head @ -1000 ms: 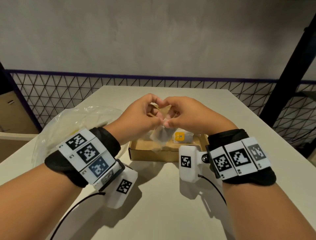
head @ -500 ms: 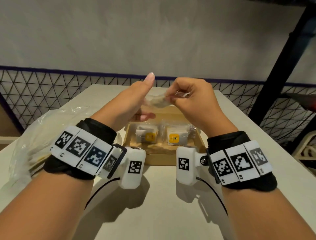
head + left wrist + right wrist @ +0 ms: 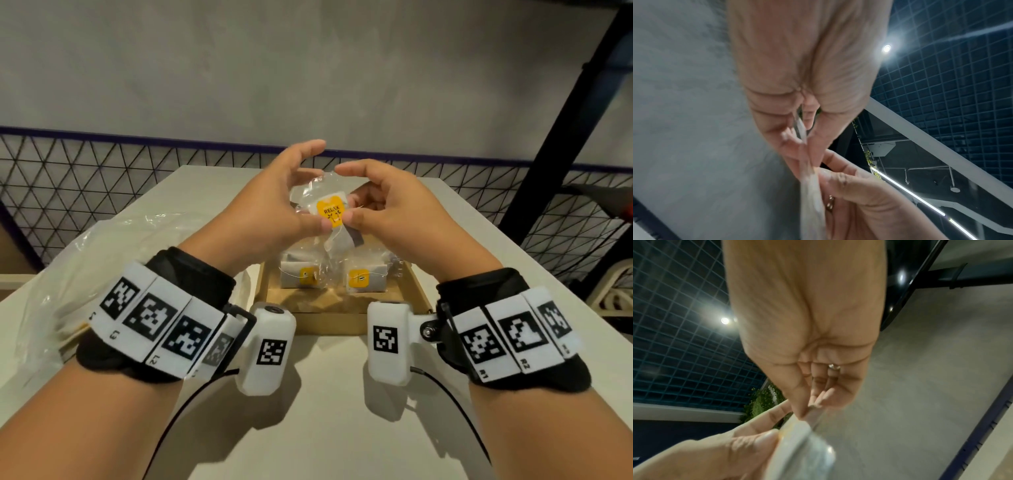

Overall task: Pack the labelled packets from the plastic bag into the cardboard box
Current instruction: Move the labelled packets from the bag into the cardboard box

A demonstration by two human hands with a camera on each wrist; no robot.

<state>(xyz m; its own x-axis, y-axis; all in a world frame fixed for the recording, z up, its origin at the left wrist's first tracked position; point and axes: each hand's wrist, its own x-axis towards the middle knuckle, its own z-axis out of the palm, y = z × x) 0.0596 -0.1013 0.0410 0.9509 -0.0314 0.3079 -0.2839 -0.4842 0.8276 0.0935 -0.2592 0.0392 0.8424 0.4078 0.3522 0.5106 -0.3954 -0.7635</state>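
A clear-wrapped packet (image 3: 329, 209) with a yellow label hangs above the cardboard box (image 3: 416, 294), held from both sides. My left hand (image 3: 291, 209) pinches its left edge with thumb and fingers, and my right hand (image 3: 373, 209) pinches the right edge. Two more yellow-labelled packets (image 3: 301, 275) (image 3: 364, 277) lie side by side inside the box. The clear plastic bag (image 3: 113, 253) lies on the table to the left. In the left wrist view the packet (image 3: 809, 183) runs blurred between both hands' fingertips. The right wrist view shows the same packet (image 3: 803, 447) pinched.
The white table (image 3: 322, 411) carries the box and bag. A black wire-mesh fence (image 3: 102, 171) runs behind it, and a dark metal post (image 3: 561, 120) stands at the right. Black cables (image 3: 191, 397) trail from the wrist cameras.
The packet has turned so its yellow label faces me. Both hands have shifted their grip to its sides, and the index fingers have lifted off.
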